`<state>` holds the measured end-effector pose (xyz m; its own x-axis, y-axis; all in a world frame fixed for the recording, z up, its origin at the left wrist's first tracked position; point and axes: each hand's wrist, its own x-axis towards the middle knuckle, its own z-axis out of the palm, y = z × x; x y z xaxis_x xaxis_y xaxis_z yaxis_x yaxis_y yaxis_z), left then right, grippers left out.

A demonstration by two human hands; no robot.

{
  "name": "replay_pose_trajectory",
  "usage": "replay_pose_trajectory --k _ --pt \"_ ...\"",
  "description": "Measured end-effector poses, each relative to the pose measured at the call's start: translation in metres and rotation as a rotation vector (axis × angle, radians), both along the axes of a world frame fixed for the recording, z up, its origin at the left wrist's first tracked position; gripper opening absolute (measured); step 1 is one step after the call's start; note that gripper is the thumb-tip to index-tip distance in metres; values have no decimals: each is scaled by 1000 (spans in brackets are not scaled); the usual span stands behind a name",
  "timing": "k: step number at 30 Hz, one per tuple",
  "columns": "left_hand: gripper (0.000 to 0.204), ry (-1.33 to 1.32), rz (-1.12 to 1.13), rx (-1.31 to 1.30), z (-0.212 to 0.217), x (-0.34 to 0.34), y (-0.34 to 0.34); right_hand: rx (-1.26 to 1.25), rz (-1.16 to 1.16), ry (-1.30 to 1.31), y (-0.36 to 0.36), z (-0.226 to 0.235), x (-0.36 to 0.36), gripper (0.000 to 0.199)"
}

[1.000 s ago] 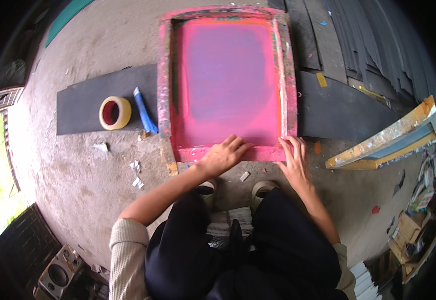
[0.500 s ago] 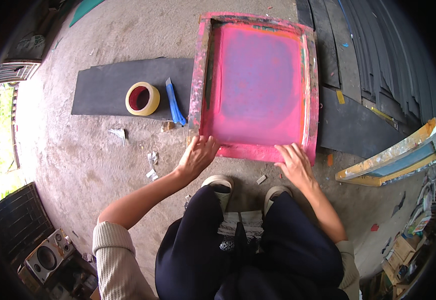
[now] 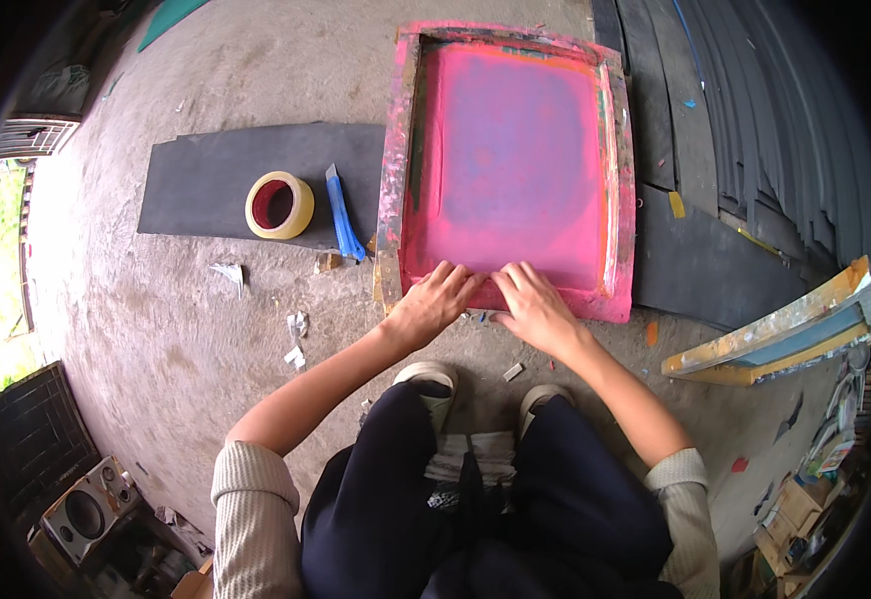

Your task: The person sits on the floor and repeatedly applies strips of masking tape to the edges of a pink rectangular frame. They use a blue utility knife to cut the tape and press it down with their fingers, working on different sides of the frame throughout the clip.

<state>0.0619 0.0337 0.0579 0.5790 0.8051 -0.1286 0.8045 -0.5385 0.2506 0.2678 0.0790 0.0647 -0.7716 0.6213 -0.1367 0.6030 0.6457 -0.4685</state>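
A screen printing frame (image 3: 516, 150) lies on the floor in front of me, its mesh stained pink and purple inside paint-smeared rails. My left hand (image 3: 432, 305) is closed over the near rail, left of its middle, fingers bent onto the inner side. Close beside it, my right hand (image 3: 537, 311) grips the same rail, thumb on my side. Their fingertips almost meet, and the hands cover part of the rail. Left of the frame, a roll of tape (image 3: 303, 212) and a blue utility knife (image 3: 343, 217) rest on a dark flat sheet (image 3: 206, 180).
Dark strips (image 3: 770, 110) are stacked at the far right. A second frame (image 3: 770, 334) with yellowish rails leans at the right. Paper scraps (image 3: 297, 326) litter the concrete floor. A speaker (image 3: 86, 511) stands at the lower left. My shoes (image 3: 428, 381) are just below the frame.
Both hands have slid inward along the near rail, from near its corners to close together at the middle. The frame stays about where it was.
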Motion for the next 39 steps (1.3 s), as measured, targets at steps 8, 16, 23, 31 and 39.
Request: replay_pose_trajectory --k 8,16,23,31,39 --pt "30 452 97 347 -3 -18 -21 37 -129 -160 -8 1 33 56" --pt "28 270 259 290 -9 -29 -31 -42 -125 -451 3 18 16 75" --pt "51 -430 708 271 37 -98 -102 -116 -34 -417 47 56 0 61" --pt "53 -307 901 409 36 -172 -56 -97 288 -62 71 47 -160 34" --pt "35 -99 917 372 -6 -181 0 -137 146 306 64 8 -232 31"
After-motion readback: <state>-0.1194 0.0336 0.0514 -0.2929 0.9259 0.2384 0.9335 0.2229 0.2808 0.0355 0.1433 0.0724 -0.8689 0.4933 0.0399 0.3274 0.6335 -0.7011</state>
